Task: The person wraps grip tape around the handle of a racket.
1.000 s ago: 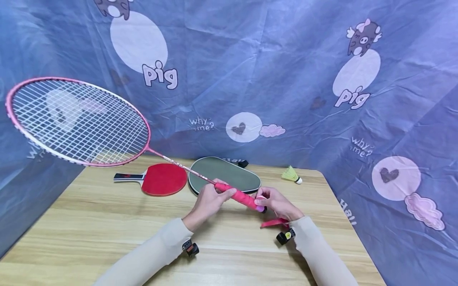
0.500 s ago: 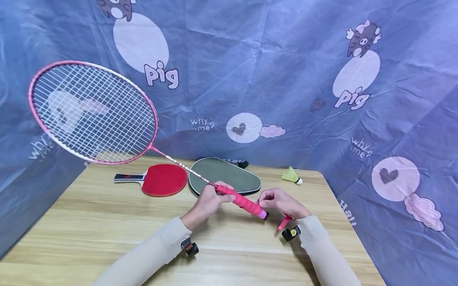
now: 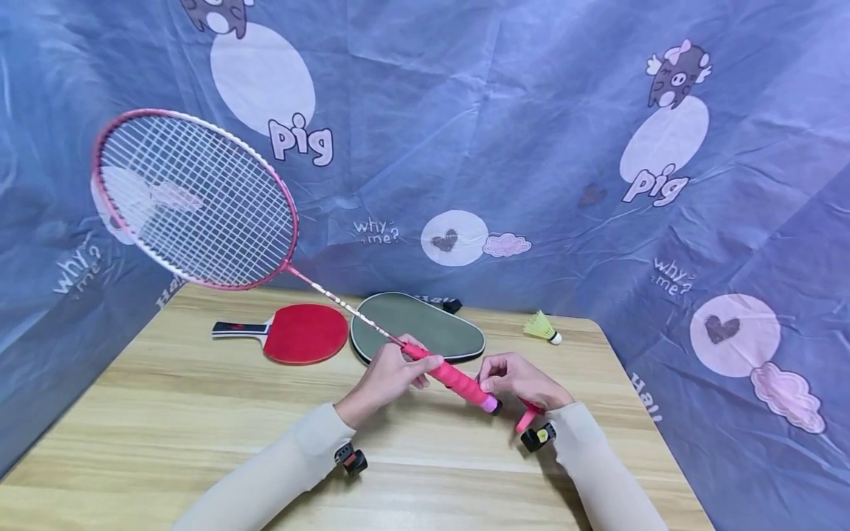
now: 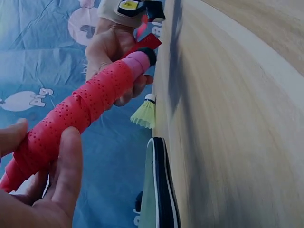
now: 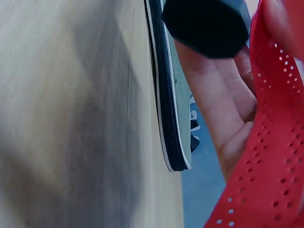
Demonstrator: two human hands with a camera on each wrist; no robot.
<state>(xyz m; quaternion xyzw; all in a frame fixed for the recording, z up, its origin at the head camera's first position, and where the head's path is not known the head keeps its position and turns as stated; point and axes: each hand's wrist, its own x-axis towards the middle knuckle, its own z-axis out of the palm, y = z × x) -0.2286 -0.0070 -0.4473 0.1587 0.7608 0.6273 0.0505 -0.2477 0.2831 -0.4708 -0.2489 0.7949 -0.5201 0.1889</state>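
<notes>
A pink-and-white badminton racket (image 3: 343, 304) is held tilted above the table, its strung head up at the left. My left hand (image 3: 385, 377) grips the upper handle (image 4: 71, 111), thumb on one side and fingers on the other. Red perforated tape winds around the handle, leaving a pinkish-purple band (image 4: 137, 61) and the black butt cap (image 5: 206, 26) bare. Just beside the butt end, my right hand (image 3: 524, 380) pinches the red grip tape (image 5: 273, 152). The tape's loose length hangs past the right palm toward the wrist. The pinching fingertips are partly hidden in the wrist views.
Behind the hands on the wooden table (image 3: 265, 457) lie a red table tennis bat (image 3: 307, 334), a green zipped case (image 3: 418, 324) and a yellow shuttlecock (image 3: 541, 326). A blue patterned cloth (image 3: 564, 110) walls off the back and sides.
The racket has turned in my left hand: its head swung up and to the right, and the butt end dipped. My right hand has shifted slightly right, its tape end moving along.
</notes>
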